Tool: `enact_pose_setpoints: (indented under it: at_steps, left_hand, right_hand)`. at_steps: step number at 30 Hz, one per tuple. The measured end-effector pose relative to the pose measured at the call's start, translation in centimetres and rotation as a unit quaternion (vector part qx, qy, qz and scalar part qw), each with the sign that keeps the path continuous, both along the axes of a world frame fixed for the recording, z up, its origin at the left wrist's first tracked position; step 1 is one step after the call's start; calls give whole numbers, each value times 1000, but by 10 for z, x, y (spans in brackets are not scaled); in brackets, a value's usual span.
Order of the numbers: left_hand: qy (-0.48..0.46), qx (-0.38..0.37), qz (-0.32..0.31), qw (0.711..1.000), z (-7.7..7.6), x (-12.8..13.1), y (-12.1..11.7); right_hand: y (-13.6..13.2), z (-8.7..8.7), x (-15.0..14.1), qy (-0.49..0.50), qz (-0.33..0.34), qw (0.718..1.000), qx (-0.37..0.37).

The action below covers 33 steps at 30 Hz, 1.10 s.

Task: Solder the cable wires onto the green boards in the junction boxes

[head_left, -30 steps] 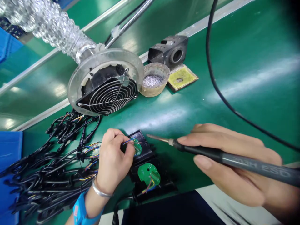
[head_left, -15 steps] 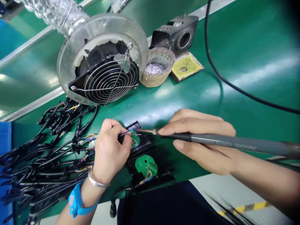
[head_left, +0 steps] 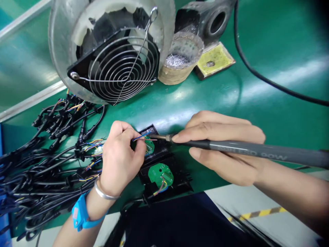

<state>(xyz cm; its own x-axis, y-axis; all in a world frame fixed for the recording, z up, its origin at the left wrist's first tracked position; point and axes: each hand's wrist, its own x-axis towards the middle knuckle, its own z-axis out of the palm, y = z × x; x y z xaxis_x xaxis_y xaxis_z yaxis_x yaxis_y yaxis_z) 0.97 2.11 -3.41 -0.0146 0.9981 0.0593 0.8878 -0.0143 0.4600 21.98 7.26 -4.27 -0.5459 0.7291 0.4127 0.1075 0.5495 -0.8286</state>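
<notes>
My left hand (head_left: 123, 154) is closed in a pinch on thin coloured wires (head_left: 141, 137), blue and reddish ones among them, over a black housing (head_left: 160, 146) with a green circuit board (head_left: 149, 147) in it. In my right hand (head_left: 221, 147) is a grey soldering iron (head_left: 239, 148), held like a pen. Its tip reaches in from the right to the wire ends; whether it touches them I cannot tell. Nearer to me lies a second black housing (head_left: 181, 183), whose green board (head_left: 160, 173) has brown, yellow and blue wires on it.
Many black cables (head_left: 59, 181) with bared coloured wires lie left. A fume extractor fan (head_left: 125, 79) stands at the back, beside a tub (head_left: 176, 73) of solder bits and a yellow sponge (head_left: 217, 60). A black cord (head_left: 269, 82) crosses the green bench (head_left: 282, 44) at right.
The whole view has shifted, with the fan now nearer and larger. Both hands keep their grips, and the iron's tip stays by the wires above the far board.
</notes>
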Motion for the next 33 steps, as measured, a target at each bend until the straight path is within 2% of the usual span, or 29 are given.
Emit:
enact_pose_setpoints:
  at_steps: [22, 28, 33]
  left_hand:
    - [45, 8, 2, 999, -2, 2, -1]
    - [48, 14, -2, 999, -2, 2, -1]
    - [52, 10, 0, 999, -2, 3, 0]
  right_hand:
    - [-4, -1, 1, 5, -4, 1000, -3]
    - [-7, 4, 7, 15, -33, 999, -17]
    - [-18, 17, 14, -37, -87, 995, -39]
